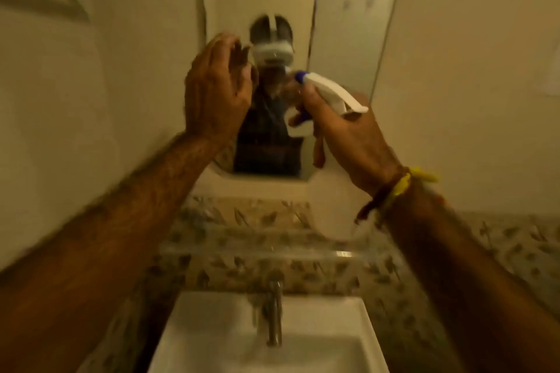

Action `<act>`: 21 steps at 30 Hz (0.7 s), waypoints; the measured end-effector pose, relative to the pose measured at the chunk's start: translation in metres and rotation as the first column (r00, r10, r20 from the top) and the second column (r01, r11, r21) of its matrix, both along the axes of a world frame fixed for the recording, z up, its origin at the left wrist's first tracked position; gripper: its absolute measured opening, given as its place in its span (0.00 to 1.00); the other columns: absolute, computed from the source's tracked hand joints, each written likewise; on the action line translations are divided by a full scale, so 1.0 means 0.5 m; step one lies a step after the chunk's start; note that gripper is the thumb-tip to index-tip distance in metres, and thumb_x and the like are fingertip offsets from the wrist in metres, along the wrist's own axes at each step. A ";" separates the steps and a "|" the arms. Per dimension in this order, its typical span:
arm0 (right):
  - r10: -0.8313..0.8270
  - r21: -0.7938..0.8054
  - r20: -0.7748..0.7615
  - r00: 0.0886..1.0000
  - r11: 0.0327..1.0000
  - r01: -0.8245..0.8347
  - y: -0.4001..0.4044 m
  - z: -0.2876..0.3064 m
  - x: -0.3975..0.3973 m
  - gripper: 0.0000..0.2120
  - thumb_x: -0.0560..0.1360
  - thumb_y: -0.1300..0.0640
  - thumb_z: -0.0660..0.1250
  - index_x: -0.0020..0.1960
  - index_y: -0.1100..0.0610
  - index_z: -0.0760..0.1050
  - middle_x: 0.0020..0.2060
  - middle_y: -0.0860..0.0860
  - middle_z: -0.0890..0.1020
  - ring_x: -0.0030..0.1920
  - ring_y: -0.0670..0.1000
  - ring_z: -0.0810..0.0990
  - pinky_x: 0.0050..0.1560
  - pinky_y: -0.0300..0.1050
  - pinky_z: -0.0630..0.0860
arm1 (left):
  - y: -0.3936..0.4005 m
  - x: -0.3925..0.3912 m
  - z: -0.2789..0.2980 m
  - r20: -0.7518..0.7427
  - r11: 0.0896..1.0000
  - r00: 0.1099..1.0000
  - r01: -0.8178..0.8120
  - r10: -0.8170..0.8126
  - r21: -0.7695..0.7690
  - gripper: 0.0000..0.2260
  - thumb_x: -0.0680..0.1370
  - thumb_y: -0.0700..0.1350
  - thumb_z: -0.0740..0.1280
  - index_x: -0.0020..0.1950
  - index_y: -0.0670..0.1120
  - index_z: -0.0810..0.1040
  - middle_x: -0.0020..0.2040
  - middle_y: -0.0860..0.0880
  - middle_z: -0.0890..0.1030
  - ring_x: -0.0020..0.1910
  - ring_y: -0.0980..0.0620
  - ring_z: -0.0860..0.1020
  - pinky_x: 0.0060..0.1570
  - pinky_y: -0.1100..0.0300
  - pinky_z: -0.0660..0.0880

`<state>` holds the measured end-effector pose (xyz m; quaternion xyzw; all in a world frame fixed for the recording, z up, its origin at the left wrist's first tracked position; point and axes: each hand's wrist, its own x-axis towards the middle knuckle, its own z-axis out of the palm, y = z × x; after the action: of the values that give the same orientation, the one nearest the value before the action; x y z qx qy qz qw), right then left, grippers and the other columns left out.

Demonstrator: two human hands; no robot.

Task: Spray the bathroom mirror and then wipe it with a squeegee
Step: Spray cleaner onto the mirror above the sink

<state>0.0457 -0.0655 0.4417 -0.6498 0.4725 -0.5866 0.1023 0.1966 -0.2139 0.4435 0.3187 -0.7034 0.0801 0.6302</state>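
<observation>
The task is sitting in its first half, as far as this blurred view allows a judgement; the right hand (pixel 348 136), right of centre in the frame, is wrapping its grip around the neck of a white spray bottle (pixel 328 94), with the blue-tipped nozzle (pixel 300 76) aiming toward the mirror (pixel 342 39) that is filling the upper centre of the frame; the bottle's pale body is hanging below the hand, in front of the mirror's lower edge; whether a finger is pressing the trigger is impossible to tell through the blur. The left hand (pixel 216 91), left of centre, is hovering with its fingers loosely spread and holding nothing, just in front of the glass near the mirror's left edge; whether it is touching the glass is unclear. No mist or wet streaks are showing on the mirror, so I am judging the spraying to be either just beginning or too faint to register; no squeegee is appearing anywhere in the frame, so the wiping step is looking entirely undone. A yellow and brown band (pixel 391 191) is circling the right wrist; below, at the bottom centre, a tap (pixel 274 315) is standing over a white sink (pixel 357 330).
</observation>
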 end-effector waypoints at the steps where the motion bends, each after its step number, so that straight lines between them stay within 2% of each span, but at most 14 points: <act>1: 0.011 -0.005 -0.032 0.999 1.000 -0.012 -0.003 0.025 -0.001 0.15 0.81 0.49 0.62 0.60 0.56 0.78 0.45 0.55 0.85 0.32 0.40 0.81 0.29 0.29 0.73 | -0.025 0.021 0.030 -0.005 0.999 0.999 -0.044 0.044 0.016 0.24 0.81 0.50 0.64 0.76 0.43 0.69 0.73 0.45 0.74 0.73 0.47 0.71 0.74 0.55 0.66; 3: 0.008 -0.026 -0.086 0.996 1.000 -0.010 -0.012 0.081 -0.001 0.16 0.80 0.46 0.62 0.56 0.57 0.80 0.40 0.55 0.84 0.26 0.41 0.79 0.26 0.34 0.74 | -0.072 0.055 0.083 0.030 0.991 0.993 -0.120 0.118 0.057 0.28 0.81 0.51 0.66 0.78 0.43 0.65 0.77 0.44 0.69 0.76 0.45 0.67 0.76 0.52 0.63; 5: -0.040 -0.069 -0.154 0.987 0.997 0.030 -0.027 0.145 0.006 0.18 0.79 0.43 0.62 0.51 0.56 0.80 0.37 0.54 0.84 0.25 0.46 0.79 0.25 0.39 0.75 | -0.116 0.075 0.132 0.110 0.981 0.981 -0.169 0.159 0.090 0.31 0.81 0.52 0.66 0.81 0.44 0.60 0.80 0.44 0.62 0.80 0.44 0.61 0.78 0.48 0.60; 8: -0.091 -0.140 -0.188 0.978 0.988 0.065 -0.070 0.244 0.018 0.14 0.77 0.43 0.65 0.52 0.53 0.78 0.39 0.52 0.83 0.29 0.42 0.82 0.25 0.33 0.75 | -0.171 0.086 0.210 0.196 0.973 0.971 -0.168 0.136 0.160 0.37 0.81 0.58 0.65 0.83 0.47 0.52 0.83 0.46 0.53 0.82 0.45 0.53 0.79 0.44 0.56; 9: -0.111 -0.156 -0.191 0.975 0.984 0.081 -0.088 0.273 0.023 0.14 0.76 0.44 0.68 0.53 0.53 0.77 0.41 0.53 0.83 0.32 0.43 0.83 0.27 0.34 0.77 | -0.186 0.085 0.235 0.214 0.966 0.970 -0.158 0.113 0.205 0.39 0.80 0.60 0.65 0.83 0.47 0.49 0.84 0.47 0.51 0.82 0.46 0.50 0.79 0.43 0.55; 12: -0.172 -0.179 -0.229 0.958 0.975 0.132 -0.146 0.337 0.033 0.19 0.74 0.48 0.72 0.60 0.56 0.76 0.46 0.55 0.84 0.41 0.54 0.85 0.40 0.52 0.84 | -0.226 0.065 0.281 0.209 0.940 0.977 -0.116 0.049 0.322 0.47 0.77 0.66 0.66 0.83 0.48 0.40 0.84 0.48 0.42 0.82 0.44 0.42 0.80 0.42 0.47; 14: -0.175 -0.194 -0.232 0.957 0.972 0.131 -0.178 0.359 0.033 0.17 0.75 0.50 0.71 0.60 0.56 0.77 0.46 0.56 0.84 0.42 0.57 0.85 0.42 0.57 0.84 | -0.249 0.047 0.277 0.181 0.935 0.982 -0.107 0.047 0.338 0.51 0.75 0.69 0.65 0.82 0.48 0.36 0.83 0.49 0.36 0.81 0.45 0.36 0.77 0.44 0.37; 17: -0.190 -0.231 -0.205 0.960 0.963 0.141 -0.215 0.366 0.028 0.15 0.77 0.50 0.68 0.61 0.54 0.76 0.45 0.57 0.84 0.41 0.57 0.85 0.40 0.54 0.84 | -0.287 0.050 0.254 0.134 0.956 0.991 -0.046 0.007 0.289 0.52 0.74 0.71 0.65 0.82 0.52 0.35 0.82 0.52 0.34 0.80 0.49 0.32 0.71 0.50 0.31; 21: -0.221 -0.256 -0.179 0.959 0.951 0.172 -0.246 0.350 0.042 0.16 0.77 0.50 0.68 0.61 0.58 0.76 0.48 0.59 0.83 0.47 0.59 0.83 0.47 0.59 0.83 | -0.307 0.080 0.261 0.201 0.952 0.979 -0.018 -0.046 0.306 0.52 0.74 0.72 0.65 0.81 0.55 0.34 0.82 0.56 0.33 0.79 0.51 0.31 0.70 0.51 0.33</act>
<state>0.0666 -0.1888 0.6165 -0.6639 0.4694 -0.5760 -0.0848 0.2365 -0.3675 0.5739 0.3975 -0.7709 -0.0017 0.4976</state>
